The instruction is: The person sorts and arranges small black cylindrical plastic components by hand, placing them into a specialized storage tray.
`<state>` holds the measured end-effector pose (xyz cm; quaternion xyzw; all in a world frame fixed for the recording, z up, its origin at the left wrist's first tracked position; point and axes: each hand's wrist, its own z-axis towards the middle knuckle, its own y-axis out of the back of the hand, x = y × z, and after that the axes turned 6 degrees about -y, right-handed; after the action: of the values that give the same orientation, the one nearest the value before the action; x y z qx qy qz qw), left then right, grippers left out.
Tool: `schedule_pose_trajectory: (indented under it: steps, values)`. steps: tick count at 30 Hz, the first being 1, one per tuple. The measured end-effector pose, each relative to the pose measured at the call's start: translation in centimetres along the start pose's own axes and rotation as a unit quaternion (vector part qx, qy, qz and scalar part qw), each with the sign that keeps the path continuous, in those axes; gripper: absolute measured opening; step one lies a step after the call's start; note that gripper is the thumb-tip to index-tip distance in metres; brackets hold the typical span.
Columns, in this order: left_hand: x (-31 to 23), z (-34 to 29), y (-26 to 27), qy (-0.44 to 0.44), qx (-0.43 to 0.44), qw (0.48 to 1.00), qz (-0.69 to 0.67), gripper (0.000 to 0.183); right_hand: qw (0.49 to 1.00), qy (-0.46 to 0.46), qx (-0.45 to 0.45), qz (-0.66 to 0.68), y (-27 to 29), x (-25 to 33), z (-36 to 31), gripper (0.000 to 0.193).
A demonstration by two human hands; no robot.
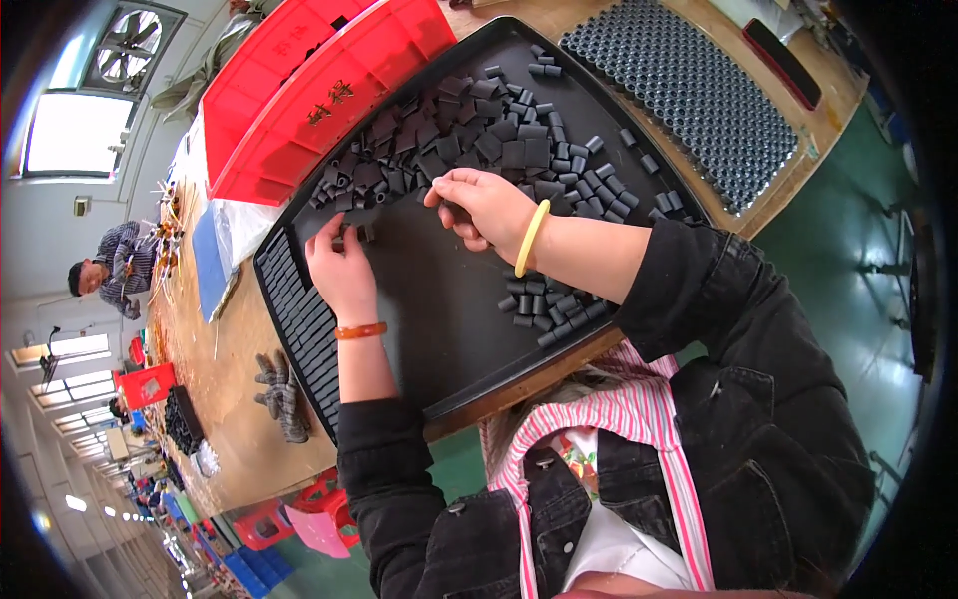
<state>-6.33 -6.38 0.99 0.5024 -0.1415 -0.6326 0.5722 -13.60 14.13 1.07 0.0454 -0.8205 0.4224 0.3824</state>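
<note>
A wide black tray lies before me on a wooden table. Short black tubes and pieces are heaped across its far half, and a smaller cluster of black tubes lies near its front right. Along the left side, black pieces stand in neat rows. My left hand, with an orange-brown bangle, is curled at the heap's edge with a small black tube at its fingertips. Over the tray's middle, my right hand, wearing a yellow bangle, is closed around a dark piece mostly hidden by the fingers.
Red plastic bins stand at the tray's far left. A panel of tightly packed dark tubes lies at the far right, beside a red-edged dark flat object. A grey glove and a blue sheet rest left. Another person sits farther left.
</note>
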Motion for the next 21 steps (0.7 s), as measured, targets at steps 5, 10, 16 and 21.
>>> schedule_pose_trajectory:
  steps: [5, 10, 16, 21]
  values:
    - [2.3, 0.4, -2.3, -0.041, -0.018, 0.995, 0.094, 0.023, 0.999, 0.007, -0.013, -0.029, -0.3, 0.1, 0.0, 0.019]
    - [-0.9, -0.2, -3.0, 0.042, 0.027, 0.975, 0.218, 0.027, 0.999, 0.002, -0.023, -0.048, 0.0, -0.1, 0.0, 0.019]
    - [-0.1, -0.4, -2.9, -0.096, 0.037, 0.977, 0.188, 0.022, 0.998, -0.004, -0.013, -0.067, -0.1, -0.2, 0.2, 0.02]
    - [-2.2, -0.2, -1.9, -0.193, -0.048, 0.98, 0.027, 0.014, 0.994, -0.108, 0.022, -0.02, -0.1, -0.3, 0.1, 0.024]
